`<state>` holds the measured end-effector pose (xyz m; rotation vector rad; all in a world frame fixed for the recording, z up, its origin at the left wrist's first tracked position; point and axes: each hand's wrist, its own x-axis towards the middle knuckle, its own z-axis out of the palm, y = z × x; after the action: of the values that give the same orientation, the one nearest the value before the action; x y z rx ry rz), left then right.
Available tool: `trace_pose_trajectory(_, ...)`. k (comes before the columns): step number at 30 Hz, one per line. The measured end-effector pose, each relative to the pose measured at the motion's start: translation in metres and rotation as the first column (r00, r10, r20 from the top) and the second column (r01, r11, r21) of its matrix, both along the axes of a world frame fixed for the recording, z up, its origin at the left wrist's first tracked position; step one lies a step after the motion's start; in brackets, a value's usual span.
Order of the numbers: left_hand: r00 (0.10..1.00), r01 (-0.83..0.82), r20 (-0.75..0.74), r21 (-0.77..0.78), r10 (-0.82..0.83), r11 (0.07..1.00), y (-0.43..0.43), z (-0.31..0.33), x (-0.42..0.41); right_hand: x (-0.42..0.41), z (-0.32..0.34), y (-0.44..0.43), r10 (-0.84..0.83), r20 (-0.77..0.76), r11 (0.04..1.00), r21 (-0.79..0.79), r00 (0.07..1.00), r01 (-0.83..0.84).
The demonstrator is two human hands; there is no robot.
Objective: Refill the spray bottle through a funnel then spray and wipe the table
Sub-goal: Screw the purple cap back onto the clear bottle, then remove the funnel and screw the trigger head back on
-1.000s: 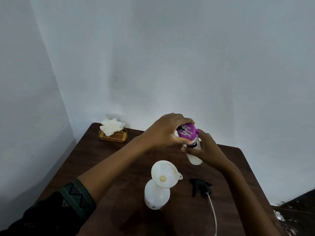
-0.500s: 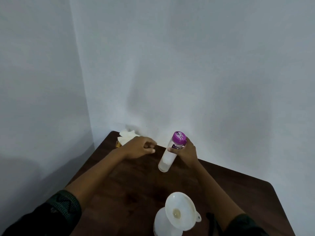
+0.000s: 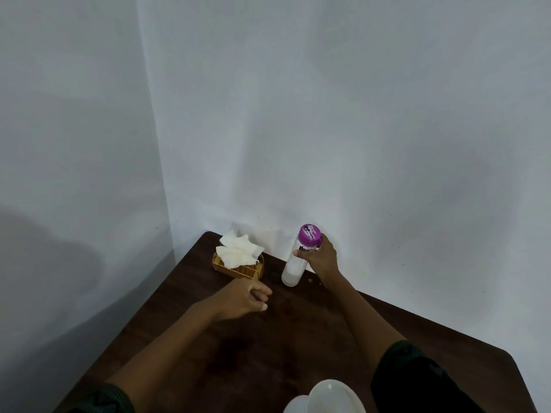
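The right hand (image 3: 320, 257), its grip clasped round the purple-capped refill bottle (image 3: 293, 268), rests the bottle's base on the far side of the desk (image 3: 268, 338) near the tissue holder (image 3: 238, 268), probably parking it clear of the white funnel (image 3: 331, 396) at the near edge, while the left hand (image 3: 247, 296) hovers loosely curled, its grip empty.

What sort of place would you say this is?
Likely a plain room corner, home or office: a dark wooden table against bare white walls, with a wire holder of paper napkins.
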<state>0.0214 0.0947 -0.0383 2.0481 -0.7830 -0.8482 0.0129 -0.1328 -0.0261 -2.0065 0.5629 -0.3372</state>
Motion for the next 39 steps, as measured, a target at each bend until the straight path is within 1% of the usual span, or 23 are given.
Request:
trace_pose_trajectory(7,0.998,0.032,-0.056,0.008,-0.031,0.999,-0.002,-0.003,-0.003,0.012,-0.008,-0.007,0.019,-0.042,1.000,0.016,0.999,-0.019)
trace_pose_trajectory(12,0.996,0.033,-0.085,-0.023,-0.035,0.999,0.000,0.003,-0.010,0.004,-0.009,-0.010,0.043,-0.161,0.998,0.043,0.986,-0.036)
trace_pose_trajectory(15,0.997,0.008,-0.082,-0.049,-0.012,0.999,0.004,0.014,-0.025,-0.012,0.008,-0.013,-0.013,-0.216,0.998,0.059,0.976,0.026)
trace_pose_trajectory(18,0.997,-0.073,-0.009,-0.079,0.073,0.994,0.012,0.024,-0.057,-0.058,0.043,-0.012,0.011,-0.169,0.997,0.077,0.986,0.002)
trace_pose_trajectory(21,0.990,-0.139,-0.019,-0.164,0.138,0.976,0.023,0.031,-0.107,-0.134,0.070,-0.003,0.086,-0.118,0.988,0.139,0.989,-0.069)
trace_pose_trajectory(23,0.986,-0.166,-0.034,-0.209,0.163,0.964,0.029,0.035,-0.134,-0.185,0.073,0.005,0.062,-0.104,0.979,0.202,0.993,-0.040)
trace_pose_trajectory(25,0.987,-0.160,-0.055,-0.232,0.151,0.959,0.028,0.038,-0.152,-0.230,0.069,0.015,0.025,-0.117,0.970,0.245,0.993,0.005)
trace_pose_trajectory(28,0.995,-0.104,-0.020,-0.230,0.103,0.968,0.021,0.040,-0.166,-0.274,0.056,0.029,-0.018,-0.168,0.970,0.235,0.986,0.058)
trace_pose_trajectory(33,0.994,-0.077,0.062,-0.192,0.090,0.978,0.010,0.040,-0.176,-0.315,0.038,0.056,-0.140,-0.121,0.938,0.302,0.983,0.171)
trace_pose_trajectory(39,0.988,-0.077,0.124,-0.154,0.096,0.985,0.003,0.035,-0.172,-0.316,0.034,0.080,-0.254,-0.028,0.903,0.350,0.967,0.248)
